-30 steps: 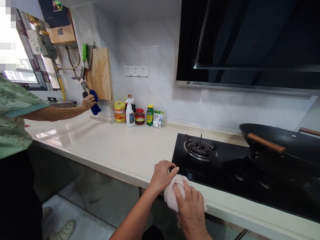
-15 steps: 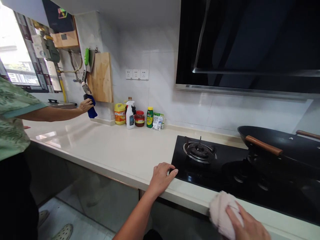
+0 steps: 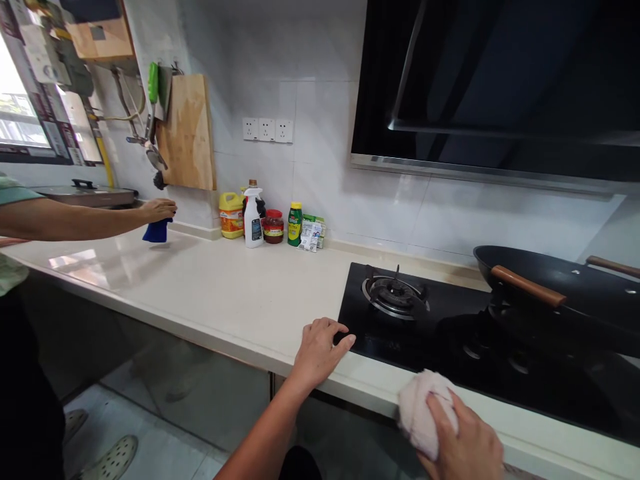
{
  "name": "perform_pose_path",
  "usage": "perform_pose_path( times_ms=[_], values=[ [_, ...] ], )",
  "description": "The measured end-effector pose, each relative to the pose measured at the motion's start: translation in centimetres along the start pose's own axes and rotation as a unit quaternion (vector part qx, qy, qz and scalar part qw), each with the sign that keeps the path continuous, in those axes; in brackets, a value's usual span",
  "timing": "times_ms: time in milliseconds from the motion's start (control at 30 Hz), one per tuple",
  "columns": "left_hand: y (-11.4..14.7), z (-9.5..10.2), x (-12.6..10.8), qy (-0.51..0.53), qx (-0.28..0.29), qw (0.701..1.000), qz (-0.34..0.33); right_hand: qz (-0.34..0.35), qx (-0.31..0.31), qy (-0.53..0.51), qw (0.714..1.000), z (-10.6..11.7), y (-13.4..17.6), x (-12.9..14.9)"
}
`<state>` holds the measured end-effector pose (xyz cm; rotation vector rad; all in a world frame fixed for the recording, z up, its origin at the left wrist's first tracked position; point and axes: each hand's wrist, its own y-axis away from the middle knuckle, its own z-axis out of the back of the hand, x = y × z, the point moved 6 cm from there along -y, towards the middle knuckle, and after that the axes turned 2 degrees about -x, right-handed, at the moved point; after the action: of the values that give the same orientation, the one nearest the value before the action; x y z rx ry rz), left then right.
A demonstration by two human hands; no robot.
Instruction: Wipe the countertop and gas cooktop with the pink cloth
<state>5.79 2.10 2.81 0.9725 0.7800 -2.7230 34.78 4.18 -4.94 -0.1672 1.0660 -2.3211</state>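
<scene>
Bright window (image 3: 21, 123), far left of the fingers (image 3: 321, 325) of the left hand (image 3: 316, 350). I note glare on the counter (image 3: 225, 293) between; deep shade beneath it.

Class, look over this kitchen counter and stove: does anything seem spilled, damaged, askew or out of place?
Nothing looks plainly spilled or damaged. The white spray bottle and green bottle stand upright near the wall, and the wok sits on the stove. Only the packets, propped loosely beside the green bottle, look slightly untidy.
</scene>
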Motion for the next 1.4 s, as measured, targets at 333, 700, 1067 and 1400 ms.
perform_pose_path(
  times_ms=[333, 700, 1067, 1400],
  values=[
    [0.0, 0.9, -0.3, 0.012, -0.005, 1.000, 0.013, 0.091, -0.069, -0.086, 0.990, 0.9, -6.4, 13.9],
    [0.0, 0.5, 0.3, 0.002, -0.019, 1.000, -0.003, 0.103, -0.027, -0.126, 0.986, 0.0, -3.3, 6.0],
    [0.0, 0.3, 0.2, -0.001, -0.010, 1.000, 0.005, -0.039, 0.091, -0.147, 0.984, -2.2, 1.3, -8.4],
    [-0.1, 0.3, 0.3, -0.034, -0.014, 0.999, -0.003, -0.251, 0.090, -0.551, 0.790, 0.4, -9.4, -1.4]
  ],
)
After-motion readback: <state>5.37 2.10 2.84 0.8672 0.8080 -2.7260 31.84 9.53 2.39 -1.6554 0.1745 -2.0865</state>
